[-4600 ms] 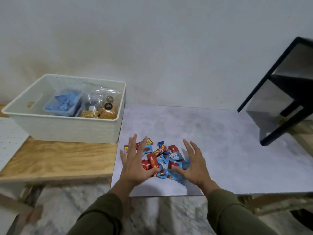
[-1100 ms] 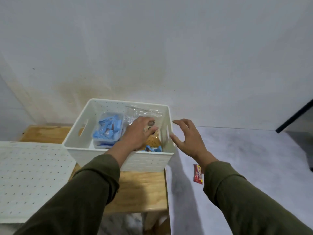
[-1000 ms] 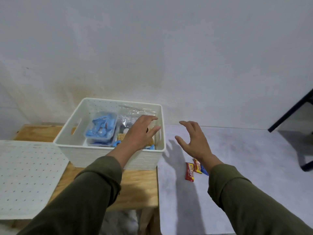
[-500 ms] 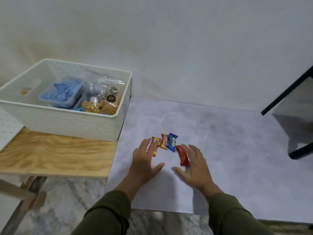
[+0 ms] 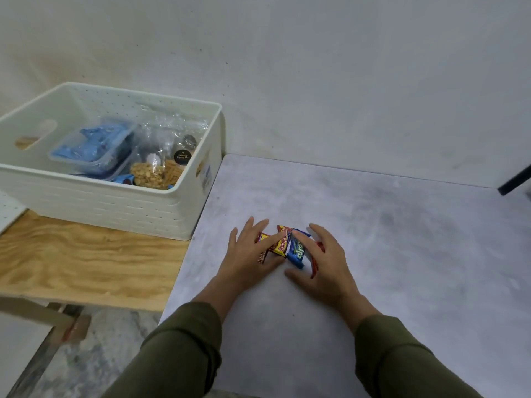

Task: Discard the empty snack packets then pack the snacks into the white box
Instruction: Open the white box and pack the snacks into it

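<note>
Grey mottled desk (image 5: 402,254) beneath both hands. White perforated plastic box (image 5: 115,205) far-left of left hand (image 5: 247,259), holding bagged snacks. Left hand and right hand (image 5: 324,262), fingers spread flat, bracket small red, yellow and blue snack packets (image 5: 287,247), touching them.

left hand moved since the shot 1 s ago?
Yes. The left hand was over the white box then; now it is out of it, to the right on the grey tabletop, fingers on the snack packets.

Two bare hands, long olive-green sleeves (image 5: 178,351), plain cuffs
</note>
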The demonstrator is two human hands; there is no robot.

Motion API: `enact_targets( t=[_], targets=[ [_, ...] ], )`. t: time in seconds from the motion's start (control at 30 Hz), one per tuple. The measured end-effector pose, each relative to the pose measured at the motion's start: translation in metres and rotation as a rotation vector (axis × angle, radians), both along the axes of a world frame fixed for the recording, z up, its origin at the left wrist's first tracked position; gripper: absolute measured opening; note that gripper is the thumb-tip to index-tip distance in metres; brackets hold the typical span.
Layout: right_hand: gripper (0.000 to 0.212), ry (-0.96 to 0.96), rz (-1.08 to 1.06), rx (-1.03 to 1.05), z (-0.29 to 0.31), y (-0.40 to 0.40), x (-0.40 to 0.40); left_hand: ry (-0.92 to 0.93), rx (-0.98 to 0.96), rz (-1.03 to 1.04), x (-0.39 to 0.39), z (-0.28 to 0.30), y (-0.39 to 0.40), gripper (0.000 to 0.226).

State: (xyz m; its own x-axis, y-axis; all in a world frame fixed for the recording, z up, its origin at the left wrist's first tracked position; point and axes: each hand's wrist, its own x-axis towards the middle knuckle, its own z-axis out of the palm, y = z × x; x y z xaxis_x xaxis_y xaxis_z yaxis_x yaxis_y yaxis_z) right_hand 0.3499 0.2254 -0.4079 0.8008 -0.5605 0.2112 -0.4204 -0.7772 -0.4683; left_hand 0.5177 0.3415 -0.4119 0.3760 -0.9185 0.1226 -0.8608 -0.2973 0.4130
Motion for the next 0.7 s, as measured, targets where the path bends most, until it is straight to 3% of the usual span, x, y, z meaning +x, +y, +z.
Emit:
enact_targets(
  t=[0.2,0.37,0.5,0.7],
  targets=[
    [0.056,0.005,0.100,-0.053,-0.011,-0.026,0.017,0.039,0.033,0.006,0.014,0.002,-0.015,0.045],
    [0.027,-0.041,0.018,-0.059,-0.008,-0.029,0.022,0.092,-0.132,0.017,0.017,0.003,-0.017,0.041],
    [0.027,0.037,-0.035,-0.087,-0.008,-0.022,0.019,0.131,-0.094,0.070,0.009,0.007,-0.016,0.021],
    [0.031,0.074,-0.110,0.082,0.016,-0.005,0.020,0.148,-0.129,0.079,-0.003,0.026,-0.011,0.012]
  ],
)
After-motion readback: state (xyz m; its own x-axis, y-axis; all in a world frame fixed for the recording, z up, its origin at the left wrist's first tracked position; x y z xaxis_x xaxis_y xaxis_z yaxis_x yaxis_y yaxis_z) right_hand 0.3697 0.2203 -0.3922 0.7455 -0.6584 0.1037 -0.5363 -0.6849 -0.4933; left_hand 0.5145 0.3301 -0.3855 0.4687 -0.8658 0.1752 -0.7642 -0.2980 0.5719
